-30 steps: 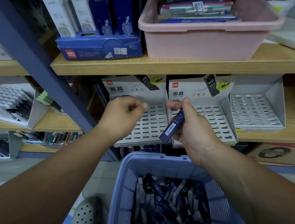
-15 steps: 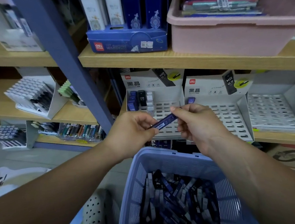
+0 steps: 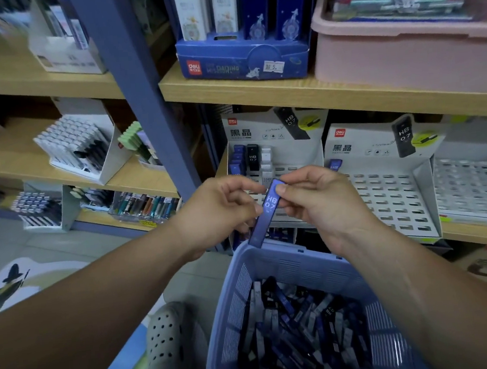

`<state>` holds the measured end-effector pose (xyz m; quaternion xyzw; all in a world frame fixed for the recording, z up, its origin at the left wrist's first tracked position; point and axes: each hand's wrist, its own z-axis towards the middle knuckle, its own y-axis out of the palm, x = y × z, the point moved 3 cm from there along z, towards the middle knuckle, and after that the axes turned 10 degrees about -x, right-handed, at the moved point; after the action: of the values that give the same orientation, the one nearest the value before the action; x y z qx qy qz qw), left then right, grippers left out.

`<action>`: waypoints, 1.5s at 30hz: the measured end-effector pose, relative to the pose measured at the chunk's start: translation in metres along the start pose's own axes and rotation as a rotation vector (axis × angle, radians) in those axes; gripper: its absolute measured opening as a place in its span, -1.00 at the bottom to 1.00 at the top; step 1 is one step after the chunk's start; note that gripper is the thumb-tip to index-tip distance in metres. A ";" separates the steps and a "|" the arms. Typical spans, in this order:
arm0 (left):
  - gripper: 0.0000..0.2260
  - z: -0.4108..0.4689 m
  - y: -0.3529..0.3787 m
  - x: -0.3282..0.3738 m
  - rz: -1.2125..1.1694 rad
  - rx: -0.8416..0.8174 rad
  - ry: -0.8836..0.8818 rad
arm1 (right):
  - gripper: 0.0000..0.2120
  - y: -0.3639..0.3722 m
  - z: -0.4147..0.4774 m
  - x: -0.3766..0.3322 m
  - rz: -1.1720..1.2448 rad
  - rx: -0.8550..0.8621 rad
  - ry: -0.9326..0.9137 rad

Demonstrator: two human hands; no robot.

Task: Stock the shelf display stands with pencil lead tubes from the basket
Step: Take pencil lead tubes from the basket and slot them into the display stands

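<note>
Blue rectangular plastic pencil lead tube [image 3: 268, 211], marked HB 0.7, is held tilted above the far rim of the blue slatted plastic basket [image 3: 287, 265], which sits at 6 o'clock. Right hand [image 3: 323, 206] pinches the tube's upper end between thumb and forefinger. Left hand [image 3: 218, 213] has its fingers curled, thumb tip against the tube's left edge, gripping its middle. Loose tubes [image 3: 302, 326] fill the basket. At 12 o'clock from the hands, the left white cardboard display stand [image 3: 273, 140] holds a few tubes in its upper-left slots; the middle stand [image 3: 384, 189] is at 2 o'clock.
</note>
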<state>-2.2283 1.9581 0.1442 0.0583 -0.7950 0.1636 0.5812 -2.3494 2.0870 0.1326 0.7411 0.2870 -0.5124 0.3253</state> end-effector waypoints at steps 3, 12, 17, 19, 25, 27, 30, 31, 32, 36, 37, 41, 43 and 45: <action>-0.65 0.003 -0.002 0.001 0.032 -0.012 0.074 | -0.87 0.005 0.000 0.001 -0.018 -0.022 -0.013; -0.77 0.016 -0.027 -0.006 0.199 0.156 0.090 | -0.90 -0.008 0.006 0.009 -0.269 0.082 -0.022; -0.73 0.024 -0.055 -0.006 0.472 0.374 0.166 | -0.74 -0.051 0.018 0.025 -0.509 0.325 0.004; -0.74 0.028 -0.058 -0.008 0.544 0.404 0.198 | -0.63 -0.061 0.021 0.034 -0.626 0.305 0.040; -0.77 0.036 -0.053 -0.008 0.745 0.434 0.301 | -0.65 -0.059 0.015 0.045 -0.962 0.169 0.068; -0.80 0.038 -0.049 -0.010 0.796 0.404 0.327 | -0.63 -0.059 0.015 0.044 -0.985 0.156 0.075; -0.81 0.041 -0.048 -0.011 0.836 0.383 0.357 | -0.62 -0.061 0.016 0.044 -0.971 0.144 0.100; -0.81 0.042 -0.049 -0.011 0.845 0.384 0.369 | -0.63 -0.061 0.016 0.043 -0.964 0.141 0.098; -0.81 0.043 -0.049 -0.011 0.848 0.385 0.379 | -0.63 -0.061 0.015 0.043 -0.958 0.138 0.098; -0.83 0.046 -0.049 -0.009 0.858 0.362 0.383 | -0.53 -0.062 0.014 0.041 -0.946 0.136 0.098; -0.83 0.046 -0.050 -0.008 0.862 0.349 0.377 | -0.49 -0.062 0.014 0.041 -0.943 0.134 0.099; -0.84 0.050 -0.052 -0.003 0.867 0.277 0.362 | -0.41 -0.062 0.014 0.039 -0.949 0.123 0.106; -0.84 0.050 -0.053 -0.002 0.862 0.258 0.352 | -0.41 -0.062 0.014 0.039 -0.965 0.112 0.116; -0.84 0.051 -0.053 -0.004 0.862 0.241 0.348 | -0.42 -0.063 0.014 0.039 -0.978 0.101 0.126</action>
<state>-2.2579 1.8908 0.1371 -0.2379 -0.6132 0.4878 0.5740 -2.3927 2.1191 0.0804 0.5640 0.5952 -0.5724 -0.0074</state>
